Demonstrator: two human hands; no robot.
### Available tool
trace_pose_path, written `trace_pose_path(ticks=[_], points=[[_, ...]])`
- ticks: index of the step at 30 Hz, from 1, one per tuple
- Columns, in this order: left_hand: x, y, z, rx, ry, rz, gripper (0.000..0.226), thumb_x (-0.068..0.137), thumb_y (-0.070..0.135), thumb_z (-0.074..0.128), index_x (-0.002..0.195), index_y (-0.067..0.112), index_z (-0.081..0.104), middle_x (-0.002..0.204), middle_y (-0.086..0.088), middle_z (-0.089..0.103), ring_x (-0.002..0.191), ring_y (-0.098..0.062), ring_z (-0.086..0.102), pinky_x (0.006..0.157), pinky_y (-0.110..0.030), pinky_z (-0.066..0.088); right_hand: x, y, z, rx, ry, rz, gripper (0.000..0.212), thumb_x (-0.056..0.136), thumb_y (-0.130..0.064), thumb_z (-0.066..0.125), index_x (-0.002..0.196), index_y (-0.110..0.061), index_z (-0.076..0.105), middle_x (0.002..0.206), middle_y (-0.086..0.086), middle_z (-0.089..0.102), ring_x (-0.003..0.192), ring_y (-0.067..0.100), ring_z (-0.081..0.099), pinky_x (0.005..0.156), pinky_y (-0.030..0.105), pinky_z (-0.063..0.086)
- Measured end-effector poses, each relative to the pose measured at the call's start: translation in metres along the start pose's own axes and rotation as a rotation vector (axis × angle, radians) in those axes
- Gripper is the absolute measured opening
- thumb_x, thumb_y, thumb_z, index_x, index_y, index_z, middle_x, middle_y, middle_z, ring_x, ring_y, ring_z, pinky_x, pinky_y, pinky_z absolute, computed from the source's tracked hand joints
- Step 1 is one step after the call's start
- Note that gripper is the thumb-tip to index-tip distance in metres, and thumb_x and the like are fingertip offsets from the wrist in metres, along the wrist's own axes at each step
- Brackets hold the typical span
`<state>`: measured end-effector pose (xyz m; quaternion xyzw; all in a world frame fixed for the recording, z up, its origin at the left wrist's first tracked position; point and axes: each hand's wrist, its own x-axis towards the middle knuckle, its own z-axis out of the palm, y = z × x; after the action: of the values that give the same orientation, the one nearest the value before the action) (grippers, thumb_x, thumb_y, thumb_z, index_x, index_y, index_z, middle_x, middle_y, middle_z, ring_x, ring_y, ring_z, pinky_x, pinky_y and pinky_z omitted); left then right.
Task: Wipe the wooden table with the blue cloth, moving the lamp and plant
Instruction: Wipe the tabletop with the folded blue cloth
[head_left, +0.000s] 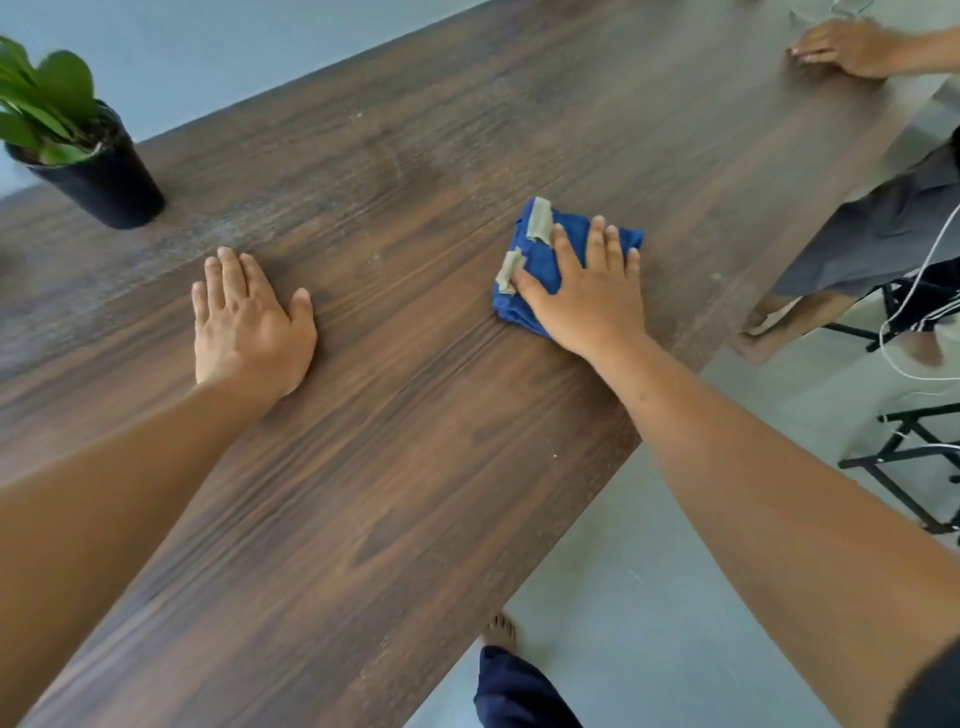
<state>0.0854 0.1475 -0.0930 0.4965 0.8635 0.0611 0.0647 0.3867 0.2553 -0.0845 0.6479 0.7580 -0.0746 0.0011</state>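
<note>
The dark wooden table (395, 467) runs diagonally through the view. My right hand (587, 291) lies flat on a folded blue cloth (537, 247) with two grey tape strips, pressing it onto the tabletop near the right edge. My left hand (249, 322) rests palm down on the bare wood, fingers spread, holding nothing. A green plant in a black pot (98, 176) stands upright at the far left of the table, well away from both hands. No lamp is in view.
Another person's hand (841, 49) rests on the table's far right end; their seated legs (852, 244) are beside the right edge. A black folding stand (904, 452) and white cable are on the grey floor. My foot (501, 631) shows below the table edge.
</note>
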Motion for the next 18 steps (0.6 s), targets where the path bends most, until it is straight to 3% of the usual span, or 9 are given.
trace_pose_path(ticks=[2, 4, 7, 10, 12, 15, 18], points=[[-0.001, 0.002, -0.002, -0.004, 0.0, 0.004, 0.076, 0.102, 0.05, 0.021, 0.157, 0.001, 0.003, 0.167, -0.013, -0.003, 0.154, -0.023, -0.007, 0.124, -0.039, -0.004, -0.037, -0.013, 0.007, 0.016, 0.026, -0.189, 0.093, 0.083, -0.084, 0.013, 0.16, -0.031, 0.013, 0.167, 0.012, -0.003, 0.154, 0.027, -0.003, 0.123, 0.049, -0.001], [-0.002, 0.001, -0.004, -0.016, -0.007, 0.007, 0.076, 0.102, 0.049, 0.022, 0.157, 0.001, 0.003, 0.167, -0.013, -0.003, 0.154, -0.023, -0.007, 0.124, -0.039, -0.004, -0.077, 0.005, 0.013, 0.016, 0.057, -0.266, 0.093, 0.083, -0.084, 0.014, 0.159, -0.031, 0.015, 0.167, 0.011, -0.001, 0.154, 0.026, -0.001, 0.124, 0.048, 0.001], [-0.007, 0.004, -0.006, -0.025, -0.016, 0.037, 0.074, 0.103, 0.048, 0.023, 0.157, 0.0, 0.006, 0.167, -0.014, -0.002, 0.154, -0.024, -0.006, 0.125, -0.039, -0.003, -0.077, 0.045, 0.005, 0.002, 0.046, -0.079, 0.099, 0.078, -0.088, 0.012, 0.159, -0.031, 0.015, 0.168, 0.01, -0.003, 0.154, 0.025, -0.002, 0.124, 0.048, 0.001], [-0.016, 0.02, 0.001, -0.033, -0.023, 0.095, 0.072, 0.104, 0.045, 0.024, 0.157, 0.0, 0.007, 0.166, -0.014, -0.002, 0.154, -0.025, -0.004, 0.125, -0.039, -0.003, -0.04, 0.038, -0.003, 0.005, 0.009, 0.107, 0.097, 0.083, -0.087, 0.011, 0.16, -0.029, 0.008, 0.167, 0.014, -0.007, 0.154, 0.028, -0.008, 0.123, 0.05, -0.003], [-0.021, 0.029, 0.004, -0.048, -0.02, 0.082, 0.071, 0.104, 0.044, 0.023, 0.157, 0.0, 0.005, 0.166, -0.014, -0.003, 0.154, -0.025, -0.005, 0.124, -0.039, -0.004, -0.05, 0.01, 0.002, -0.027, 0.015, 0.02, 0.093, 0.086, -0.083, 0.012, 0.16, -0.027, 0.007, 0.166, 0.018, -0.007, 0.153, 0.031, -0.008, 0.123, 0.051, -0.004], [-0.022, 0.03, 0.004, -0.047, -0.023, 0.079, 0.072, 0.104, 0.045, 0.022, 0.157, 0.001, 0.004, 0.167, -0.013, -0.004, 0.154, -0.024, -0.006, 0.125, -0.039, -0.004, -0.122, -0.007, 0.017, 0.016, 0.007, -0.304, 0.094, 0.083, -0.084, 0.015, 0.159, -0.031, 0.011, 0.166, 0.015, -0.007, 0.154, 0.027, -0.007, 0.124, 0.048, -0.003], [-0.022, 0.028, 0.004, -0.035, -0.034, 0.078, 0.072, 0.104, 0.046, 0.021, 0.158, 0.001, 0.003, 0.167, -0.012, -0.005, 0.154, -0.023, -0.007, 0.125, -0.038, -0.004, -0.134, 0.03, 0.013, 0.007, 0.03, -0.231, 0.099, 0.077, -0.088, 0.014, 0.158, -0.032, 0.016, 0.167, 0.013, -0.002, 0.154, 0.026, -0.002, 0.123, 0.046, -0.002]])
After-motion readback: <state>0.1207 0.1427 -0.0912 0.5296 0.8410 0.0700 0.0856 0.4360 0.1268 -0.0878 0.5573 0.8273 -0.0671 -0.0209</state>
